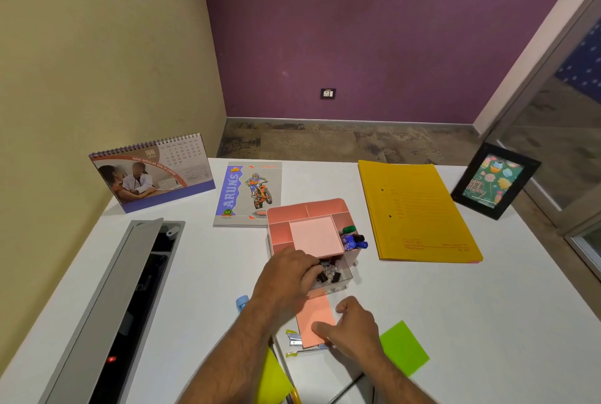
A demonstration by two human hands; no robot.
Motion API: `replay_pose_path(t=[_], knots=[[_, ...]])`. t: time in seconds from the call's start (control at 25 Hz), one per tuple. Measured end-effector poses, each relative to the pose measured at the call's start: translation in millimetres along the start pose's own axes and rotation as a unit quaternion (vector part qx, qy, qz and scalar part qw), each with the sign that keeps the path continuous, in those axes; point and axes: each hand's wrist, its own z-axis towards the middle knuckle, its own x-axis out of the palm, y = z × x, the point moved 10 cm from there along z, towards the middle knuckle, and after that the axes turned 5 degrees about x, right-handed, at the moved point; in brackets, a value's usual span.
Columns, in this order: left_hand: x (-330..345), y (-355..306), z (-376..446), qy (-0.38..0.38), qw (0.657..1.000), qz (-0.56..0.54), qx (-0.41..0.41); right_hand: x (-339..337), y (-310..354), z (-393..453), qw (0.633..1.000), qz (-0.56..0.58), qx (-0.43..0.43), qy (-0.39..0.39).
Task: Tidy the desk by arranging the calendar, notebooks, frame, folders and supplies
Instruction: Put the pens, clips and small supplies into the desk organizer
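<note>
A pink desk organizer (305, 213) stands mid-table with markers (353, 239) in its right slot and a clear drawer (338, 276) of black binder clips pulled out in front. My left hand (287, 276) reaches into that drawer, its fingers curled among the clips. My right hand (351, 327) rests on a pink sticky-note strip (315, 315), thumb on it. The calendar (153, 172) stands at the back left. A notebook (248, 193) lies behind the organizer, the yellow folders (416, 211) to its right. The black frame (494, 180) leans at the far right.
Green sticky notes (405, 346) lie right of my right hand, a yellow-green pad (271, 381) near my left forearm. Staple strips (294, 338) and a small blue item (242, 302) lie close by. An open grey cable tray (130, 289) runs along the left. The white table (487, 306) ends near the frame.
</note>
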Motion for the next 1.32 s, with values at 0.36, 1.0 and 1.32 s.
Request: replay_pose_path(t=[0.36,1.0,1.32], knots=[[-4,21,-31,-0.025,0.997,0.066,-0.008,1,-26,-2,0.945,0.296,0.138,-0.003],[1,55,-48,-0.028,0.991,0.072,-0.107,-33,65,-31,0.871,-0.297,-0.376,-0.111],[29,140,-123,0.093,0.941,0.106,-0.308,-29,82,-18,0.88,-0.294,-0.362,-0.087]])
